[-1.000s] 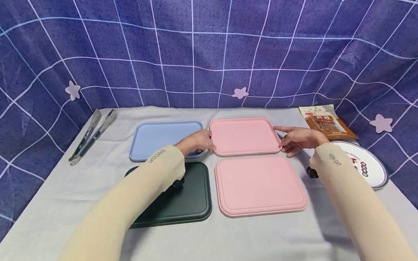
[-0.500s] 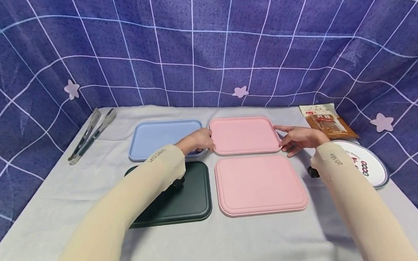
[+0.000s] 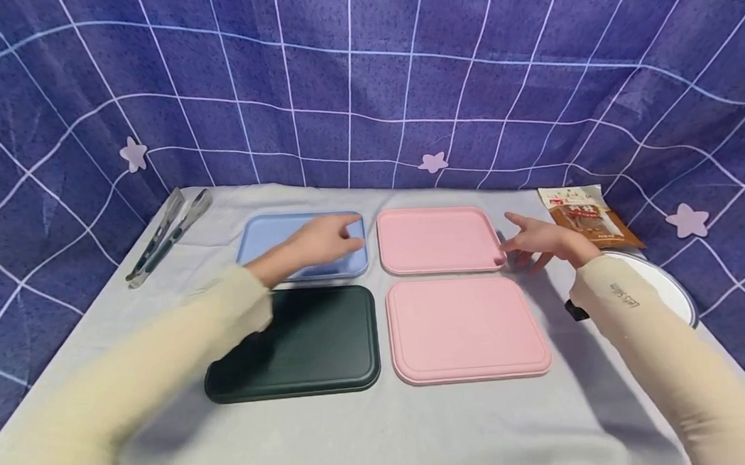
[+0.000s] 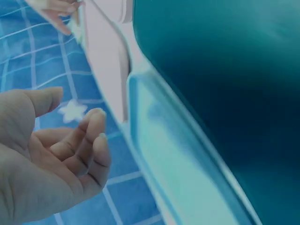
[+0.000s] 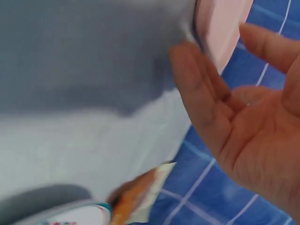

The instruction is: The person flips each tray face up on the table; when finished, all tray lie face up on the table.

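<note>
My left hand (image 3: pixel 320 241) hovers over the blue tray (image 3: pixel 343 268) with nothing in its grasp; the left wrist view shows its fingers loosely bent and the thumb apart. At the right edge of the far pink tray (image 3: pixel 440 239) is my right hand (image 3: pixel 542 241), its thumb and fingers spread and holding nothing. In the right wrist view its fingertips (image 5: pixel 185 56) overlap that tray's corner. A second pink tray (image 3: pixel 468 330) lies nearer, beside a dark green tray (image 3: pixel 315 343). The four form two rows on the white cloth.
Metal tongs (image 3: pixel 168 238) with dark handles lie at the far left. On the right, a brown snack packet (image 3: pixel 586 217) rests behind a white oval plate (image 3: pixel 666 282), partly hidden by my right sleeve. A blue grid-patterned curtain (image 3: pixel 363 84) rises behind the table.
My left hand has left the far pink tray's left edge and moved left over the blue tray. My right hand has drawn slightly right, off that tray's side. The trays stay put.
</note>
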`<action>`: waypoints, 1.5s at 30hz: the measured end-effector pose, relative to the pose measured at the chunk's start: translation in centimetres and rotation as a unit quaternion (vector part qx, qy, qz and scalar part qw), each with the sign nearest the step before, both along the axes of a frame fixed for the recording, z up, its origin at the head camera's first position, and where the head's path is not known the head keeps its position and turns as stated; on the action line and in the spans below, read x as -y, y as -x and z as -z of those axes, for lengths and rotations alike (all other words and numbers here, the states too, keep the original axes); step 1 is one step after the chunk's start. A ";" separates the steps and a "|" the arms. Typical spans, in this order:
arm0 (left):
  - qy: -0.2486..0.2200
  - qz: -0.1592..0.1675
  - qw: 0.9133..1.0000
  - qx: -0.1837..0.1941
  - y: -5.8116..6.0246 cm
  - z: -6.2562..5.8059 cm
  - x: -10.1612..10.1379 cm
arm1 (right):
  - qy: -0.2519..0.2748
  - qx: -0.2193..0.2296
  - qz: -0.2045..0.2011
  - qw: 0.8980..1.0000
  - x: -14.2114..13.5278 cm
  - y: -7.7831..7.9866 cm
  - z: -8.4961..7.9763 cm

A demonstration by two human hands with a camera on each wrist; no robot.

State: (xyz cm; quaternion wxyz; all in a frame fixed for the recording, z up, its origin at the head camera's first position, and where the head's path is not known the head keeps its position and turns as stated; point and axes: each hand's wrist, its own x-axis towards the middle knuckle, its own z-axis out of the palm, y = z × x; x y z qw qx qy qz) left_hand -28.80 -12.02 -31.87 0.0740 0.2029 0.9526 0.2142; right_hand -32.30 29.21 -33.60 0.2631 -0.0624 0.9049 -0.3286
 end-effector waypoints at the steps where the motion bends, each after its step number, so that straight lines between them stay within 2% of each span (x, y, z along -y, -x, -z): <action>1: -0.003 0.000 1.000 -0.005 -0.6 -0.3 1.2 | -0.017 -0.023 -0.001 1.000 0.3 -0.3 -0.2; 5: -0.006 -0.014 1.000 -0.001 -3.7 -1.4 6.2 | -0.057 -0.120 -0.017 0.991 2.1 -2.0 -0.6; 8: -0.009 -0.032 0.999 0.024 -6.1 -1.7 9.4 | -0.049 -0.181 -0.047 0.981 3.9 -3.4 -0.9; 10: -0.011 -0.043 0.998 0.036 -7.5 -1.6 11.1 | -0.021 -0.197 -0.067 0.978 5.6 -4.3 -1.3; 12: -0.015 -0.056 0.997 0.041 -8.7 -1.2 12.4 | 0.011 -0.193 -0.085 0.977 7.5 -5.3 -1.7; 16: -0.029 -0.077 0.995 0.056 -10.3 0.2 14.5 | 0.072 -0.131 -0.116 0.982 11.6 -7.2 -2.1; 20: -0.057 -0.091 0.988 0.113 -11.6 1.7 16.1 | 0.102 -0.035 -0.147 0.983 15.0 -9.1 -1.8; 26: -0.110 -0.093 0.969 0.201 -13.5 3.3 17.9 | 0.104 0.085 -0.154 0.979 18.8 -10.9 -1.2; 29: -0.133 -0.082 0.958 0.239 -14.2 4.0 18.4 | 0.078 0.130 -0.148 0.977 20.3 -11.3 -1.0; 32: -0.142 -0.072 0.953 0.258 -14.5 4.5 18.7 | 0.034 0.153 -0.151 0.976 21.4 -11.5 -0.8; 35: -0.142 -0.061 0.953 0.259 -14.6 4.9 19.0 | 0.002 0.156 -0.152 0.976 22.1 -11.4 -0.7; 40: -0.150 -0.046 0.954 0.255 -14.7 5.3 19.6 | 0.000 0.169 -0.141 0.975 22.6 -11.0 -0.5; 45: -0.151 -0.050 0.954 0.253 -14.8 5.4 19.9 | 0.021 0.185 -0.124 0.975 22.8 -10.6 -0.2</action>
